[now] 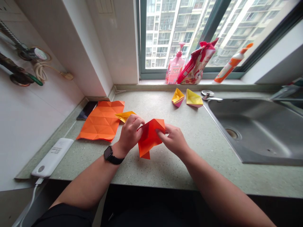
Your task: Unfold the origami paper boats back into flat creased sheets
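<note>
Both my left hand (129,134) and my right hand (174,140) pinch a folded red-orange origami paper (149,137) from opposite sides, above the speckled green countertop (163,167). Its lower point hangs toward the counter. Just beyond my left hand lies a yellow paper piece (124,116), partly hidden by my fingers. To the left of that hand, a large orange sheet (101,121) lies flat, marked with a grid of creases. Two small yellow and pink folded paper boats (178,97) (194,98) stand farther ahead, out of reach of my fingers.
A steel sink (255,129) fills the right of the counter, with a small metal utensil (209,96) near its rim. A white power bank (52,157) and a dark phone (87,110) sit at the left. Bottles and a red-white bag (196,63) stand on the windowsill.
</note>
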Tool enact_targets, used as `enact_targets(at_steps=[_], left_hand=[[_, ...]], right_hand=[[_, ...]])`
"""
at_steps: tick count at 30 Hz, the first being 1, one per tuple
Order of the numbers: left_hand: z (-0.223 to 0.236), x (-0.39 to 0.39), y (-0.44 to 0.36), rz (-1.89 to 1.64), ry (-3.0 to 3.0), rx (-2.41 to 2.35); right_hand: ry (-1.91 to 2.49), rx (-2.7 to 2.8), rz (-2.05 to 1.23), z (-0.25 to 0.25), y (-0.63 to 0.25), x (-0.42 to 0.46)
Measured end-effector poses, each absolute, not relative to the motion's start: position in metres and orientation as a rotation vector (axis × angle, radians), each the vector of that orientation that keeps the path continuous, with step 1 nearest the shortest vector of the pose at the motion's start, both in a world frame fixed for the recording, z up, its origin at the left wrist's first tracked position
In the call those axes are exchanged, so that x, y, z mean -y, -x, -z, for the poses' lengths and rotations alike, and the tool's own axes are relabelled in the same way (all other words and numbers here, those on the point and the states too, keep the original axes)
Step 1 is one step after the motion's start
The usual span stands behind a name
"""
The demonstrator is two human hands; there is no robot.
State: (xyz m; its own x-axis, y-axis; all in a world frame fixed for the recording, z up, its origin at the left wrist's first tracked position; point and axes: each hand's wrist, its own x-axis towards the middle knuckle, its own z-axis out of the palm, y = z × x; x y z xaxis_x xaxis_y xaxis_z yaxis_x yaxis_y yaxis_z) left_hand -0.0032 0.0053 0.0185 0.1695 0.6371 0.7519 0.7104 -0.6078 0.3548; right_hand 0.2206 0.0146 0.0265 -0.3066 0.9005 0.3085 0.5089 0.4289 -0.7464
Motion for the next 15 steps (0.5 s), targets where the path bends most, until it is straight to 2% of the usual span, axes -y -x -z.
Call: enact_targets(at_steps=[15], left_hand=[[-0.0197,-0.0017,0.0056,1.390,2.292,1.373]], right_hand=[[1.120,1.971,-0.651,-0.0270,-0.2169,-0.0118]])
